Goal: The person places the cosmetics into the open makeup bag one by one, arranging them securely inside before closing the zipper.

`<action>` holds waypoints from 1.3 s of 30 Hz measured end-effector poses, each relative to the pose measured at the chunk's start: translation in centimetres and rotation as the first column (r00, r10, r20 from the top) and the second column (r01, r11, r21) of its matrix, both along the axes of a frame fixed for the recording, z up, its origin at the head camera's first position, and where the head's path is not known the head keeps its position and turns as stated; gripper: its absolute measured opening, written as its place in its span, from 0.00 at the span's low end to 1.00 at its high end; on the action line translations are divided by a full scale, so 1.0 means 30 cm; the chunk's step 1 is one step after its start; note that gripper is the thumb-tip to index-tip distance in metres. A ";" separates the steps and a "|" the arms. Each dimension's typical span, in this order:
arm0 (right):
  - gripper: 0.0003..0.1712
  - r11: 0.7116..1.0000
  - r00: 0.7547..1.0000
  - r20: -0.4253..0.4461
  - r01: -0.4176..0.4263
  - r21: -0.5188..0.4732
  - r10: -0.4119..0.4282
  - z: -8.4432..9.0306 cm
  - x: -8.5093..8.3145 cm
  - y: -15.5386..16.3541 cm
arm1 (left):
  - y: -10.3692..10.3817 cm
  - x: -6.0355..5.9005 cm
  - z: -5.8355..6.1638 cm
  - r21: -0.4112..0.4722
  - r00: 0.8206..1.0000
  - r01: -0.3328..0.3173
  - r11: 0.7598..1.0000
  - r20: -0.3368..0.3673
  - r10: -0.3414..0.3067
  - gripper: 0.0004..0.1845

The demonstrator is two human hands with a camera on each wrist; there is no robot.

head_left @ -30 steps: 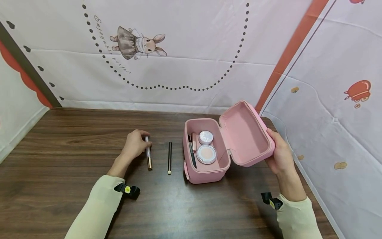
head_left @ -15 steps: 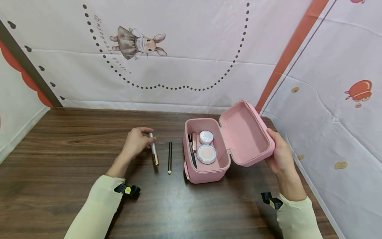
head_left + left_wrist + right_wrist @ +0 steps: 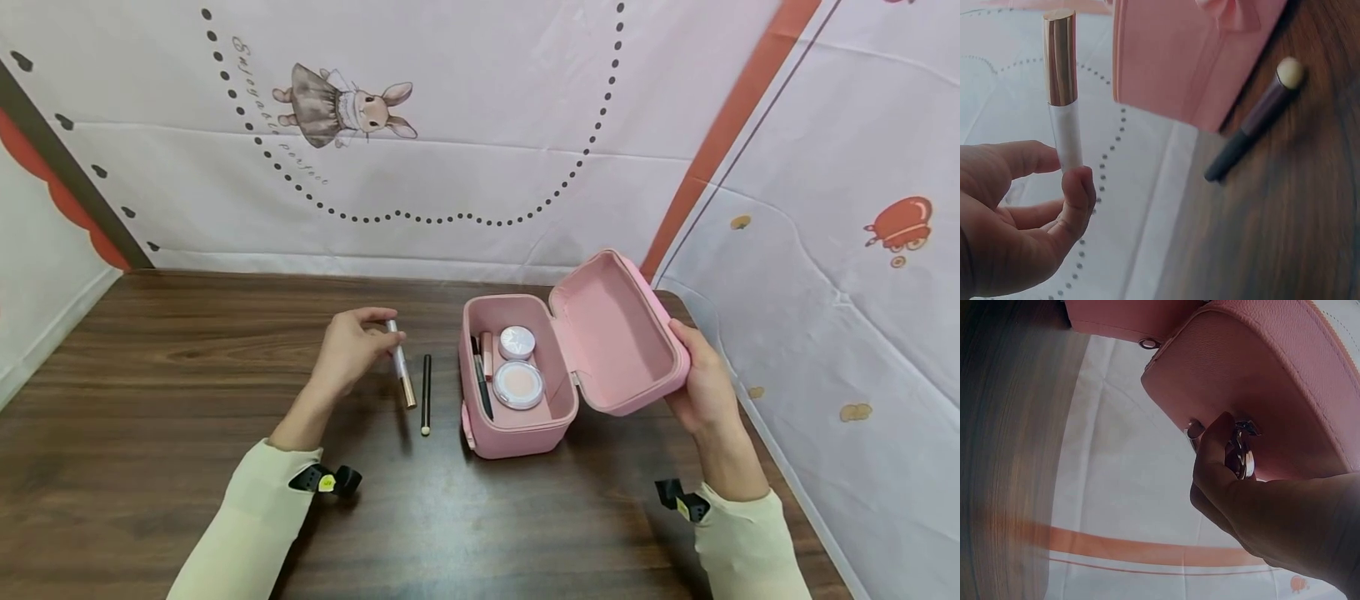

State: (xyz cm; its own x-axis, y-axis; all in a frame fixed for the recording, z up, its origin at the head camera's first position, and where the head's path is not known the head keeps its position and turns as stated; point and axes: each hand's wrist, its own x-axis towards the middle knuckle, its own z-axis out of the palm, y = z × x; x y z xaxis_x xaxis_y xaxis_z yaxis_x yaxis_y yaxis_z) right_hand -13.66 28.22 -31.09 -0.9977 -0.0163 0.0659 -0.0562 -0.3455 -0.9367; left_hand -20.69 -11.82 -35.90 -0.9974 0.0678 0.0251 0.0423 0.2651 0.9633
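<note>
Both hands are busy: the right hand [image 3: 705, 385] holds the raised lid [image 3: 618, 333] of the pink case [image 3: 517, 433] from outside, fingers curled around its edge, and the left hand [image 3: 347, 350] pinches a white tube with a gold cap [image 3: 401, 375] between thumb and fingertips, lifted clear of the wooden table [image 3: 150, 400] just left of the case. In the right wrist view the right hand's fingers [image 3: 1219, 447] cover part of a metal fitting on the lid, and the rest of the case is cut off at the top. Inside the open case lie two round compacts [image 3: 517, 367], a slim black stick [image 3: 482, 383] and a small pink tube; their lower parts are hidden by the front wall. A dark brush with a pale tip [image 3: 426, 393] lies on the table between the held tube and the case, touching neither. No label shows on the tube in the left wrist view [image 3: 1063, 94]. Curved script beside the rabbit drawing [image 3: 341, 107] on the backdrop is too small to read with confidence.
</note>
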 end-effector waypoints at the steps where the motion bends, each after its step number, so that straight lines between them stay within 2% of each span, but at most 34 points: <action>1: 0.17 1.000 1.000 -0.003 -0.003 0.001 0.003 0.000 -0.001 0.000 | 0.007 0.004 0.006 0.010 1.000 0.001 1.000 -0.010 -0.001 0.22; 6: 0.18 0.999 1.000 -0.015 -0.019 -0.036 0.019 -0.002 -0.008 -0.001 | 0.049 0.017 0.041 0.052 0.998 0.019 0.998 -0.060 -0.016 0.22; 11: 0.18 0.999 1.000 -0.017 -0.019 -0.033 0.018 -0.004 -0.008 0.002 | 0.091 0.014 0.068 0.070 0.997 0.040 0.997 -0.063 -0.036 0.22; 19: 0.18 1.000 1.000 -0.004 -0.007 -0.018 0.007 -0.005 -0.005 0.004 | 0.154 0.010 0.101 0.027 0.995 0.053 0.998 -0.081 -0.050 0.23; 24: 0.18 1.000 1.000 -0.016 -0.013 -0.016 0.013 -0.007 -0.006 0.003 | 0.199 0.020 0.123 -0.006 0.991 0.052 0.999 -0.123 -0.052 0.22; 32: 0.18 1.000 0.999 -0.025 -0.020 -0.019 0.020 -0.008 -0.011 0.002 | 0.274 0.032 0.124 -0.111 0.972 -0.009 0.994 -0.234 -0.018 0.22; 39: 0.18 1.000 0.999 -0.030 -0.016 -0.009 0.016 -0.009 -0.008 0.003 | 0.330 0.035 0.098 -0.160 0.936 -0.038 0.986 -0.352 -0.021 0.20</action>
